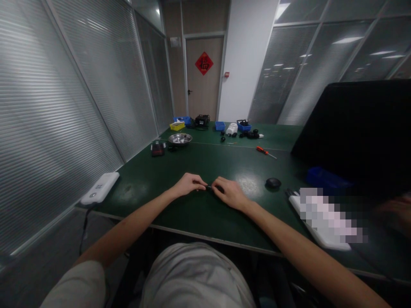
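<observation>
Taking the small dark piece (209, 187) as the clock's centre, it lies between the two hands, just above the green table (192, 222). The left hand (190, 184), at 9 o'clock, pinches one end of it, with thumb and forefinger almost together. The right hand (229, 192), at 3 o'clock, has its fingers bent around the other end, with a narrow dark gap under the forefinger; whether they grip or only touch, I cannot tell.

Further out, a black mouse (272, 183) rests at 3 o'clock and a white box (100, 188) at 9 o'clock. Another person's hand (398, 209), blurred, is at the right edge, between 3 and 4 o'clock. An orange-handled screwdriver (262, 150) lies at 2 o'clock, and a metal bowl (171, 140) stands at 11 o'clock. Farther, a blue basket (220, 127) stands near 12 o'clock, before the door (205, 98).
</observation>
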`<state>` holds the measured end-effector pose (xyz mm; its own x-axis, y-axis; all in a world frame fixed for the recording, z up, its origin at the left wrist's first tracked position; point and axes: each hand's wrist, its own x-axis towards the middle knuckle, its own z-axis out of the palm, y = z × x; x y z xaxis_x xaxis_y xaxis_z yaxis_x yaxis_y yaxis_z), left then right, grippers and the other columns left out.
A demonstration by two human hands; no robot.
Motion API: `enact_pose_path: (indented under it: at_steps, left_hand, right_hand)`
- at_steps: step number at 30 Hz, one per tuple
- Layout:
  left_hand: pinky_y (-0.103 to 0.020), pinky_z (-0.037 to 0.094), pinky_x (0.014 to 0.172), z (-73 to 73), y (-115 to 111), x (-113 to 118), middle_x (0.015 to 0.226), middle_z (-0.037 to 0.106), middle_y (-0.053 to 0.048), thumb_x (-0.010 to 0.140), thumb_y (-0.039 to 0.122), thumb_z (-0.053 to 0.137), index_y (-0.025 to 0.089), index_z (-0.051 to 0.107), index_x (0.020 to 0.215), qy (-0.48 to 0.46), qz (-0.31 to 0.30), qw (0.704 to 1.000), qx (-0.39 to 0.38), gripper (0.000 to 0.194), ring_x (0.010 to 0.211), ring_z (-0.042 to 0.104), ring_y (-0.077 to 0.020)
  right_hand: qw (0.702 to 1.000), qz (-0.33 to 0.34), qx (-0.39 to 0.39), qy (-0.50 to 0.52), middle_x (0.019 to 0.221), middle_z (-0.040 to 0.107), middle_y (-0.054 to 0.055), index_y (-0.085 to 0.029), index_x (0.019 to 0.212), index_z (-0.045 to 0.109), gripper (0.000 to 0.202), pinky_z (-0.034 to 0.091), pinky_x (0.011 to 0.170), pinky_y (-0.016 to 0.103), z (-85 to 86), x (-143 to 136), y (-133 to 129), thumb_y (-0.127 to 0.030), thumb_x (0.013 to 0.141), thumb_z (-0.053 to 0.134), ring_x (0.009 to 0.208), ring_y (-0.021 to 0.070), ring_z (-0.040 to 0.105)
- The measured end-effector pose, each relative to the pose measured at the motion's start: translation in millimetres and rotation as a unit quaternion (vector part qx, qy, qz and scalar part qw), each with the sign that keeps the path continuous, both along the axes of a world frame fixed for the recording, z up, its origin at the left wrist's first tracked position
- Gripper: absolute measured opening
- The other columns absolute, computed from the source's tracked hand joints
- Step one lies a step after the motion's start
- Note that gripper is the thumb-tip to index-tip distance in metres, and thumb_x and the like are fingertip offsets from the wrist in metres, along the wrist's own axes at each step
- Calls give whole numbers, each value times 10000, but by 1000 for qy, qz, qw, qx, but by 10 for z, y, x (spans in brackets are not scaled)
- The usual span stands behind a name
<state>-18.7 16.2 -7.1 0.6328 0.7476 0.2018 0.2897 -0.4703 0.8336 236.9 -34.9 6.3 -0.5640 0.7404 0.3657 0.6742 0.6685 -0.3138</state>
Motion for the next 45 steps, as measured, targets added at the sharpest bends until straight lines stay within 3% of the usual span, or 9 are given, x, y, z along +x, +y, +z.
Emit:
enact_pose_path:
  at_steps: [5,12,17,20,25,29,32,36,45]
  left_hand:
    - [-284,509,698,-13,-14,4,906,732,-73,824,422,783,163,796,1018,-7,11,1000,-23,325,733,649,-155]
    - [-289,517,737,39,-71,23,948,737,-78,848,423,765,170,797,1011,0,8,1000,6,302,769,660,-160]
    - [-310,515,848,79,-61,38,1061,715,-88,913,398,697,192,805,971,-25,28,997,71,240,923,665,-182]
    - [-305,500,814,53,2,62,996,700,-73,911,387,702,198,805,970,6,65,991,121,224,871,643,-175]
    - [-300,484,843,27,20,72,978,681,-63,964,345,634,208,798,1006,53,6,986,158,218,897,639,-174]
    - [-312,484,884,102,-103,41,1066,673,-78,1020,337,529,207,767,1094,53,19,985,166,282,958,636,-184]
    - [-331,488,912,156,-189,45,1132,664,-84,983,385,595,219,740,1146,62,17,984,169,274,988,628,-198]
    - [-383,437,1042,155,-205,56,1187,663,-81,918,384,696,232,745,1071,72,-7,978,196,221,1165,583,-238]
    - [-349,466,974,110,-164,51,1161,683,-84,1023,333,523,225,673,1221,152,-19,965,213,271,1092,613,-214]
  right_hand:
    - [1000,4,3,-20,985,652,16,-234,1022,646,128,375,690,255,7,-19,-17,-284,1014,529,795,143,599]
    - [1000,-1,10,-20,1018,650,31,-233,1060,640,154,391,703,257,2,-61,-15,-297,1034,502,824,150,607]
    - [1000,2,11,-23,1001,647,27,-231,1030,642,129,392,708,254,-14,-50,-5,-287,1018,526,823,148,608]
    - [1000,0,15,-25,994,644,20,-232,1023,640,118,387,704,250,-26,-49,-3,-283,1013,534,817,145,605]
    - [1000,4,11,-20,995,646,20,-233,1024,642,120,397,720,252,-35,-44,-3,-284,1013,534,827,148,610]
    - [1000,5,11,-14,998,651,20,-235,1022,640,123,400,721,255,-30,-28,-5,-287,1015,529,829,151,614]
    - [1000,5,7,-7,1006,653,19,-236,1026,636,124,404,723,257,-29,-18,-1,-288,1017,524,822,149,616]
    - [1000,3,7,-7,998,654,22,-235,1024,643,134,403,718,260,-27,-14,4,-299,1018,525,811,149,611]
    - [1000,-4,7,-8,982,650,19,-231,1012,648,119,395,706,259,-27,0,31,-279,1003,539,810,148,605]
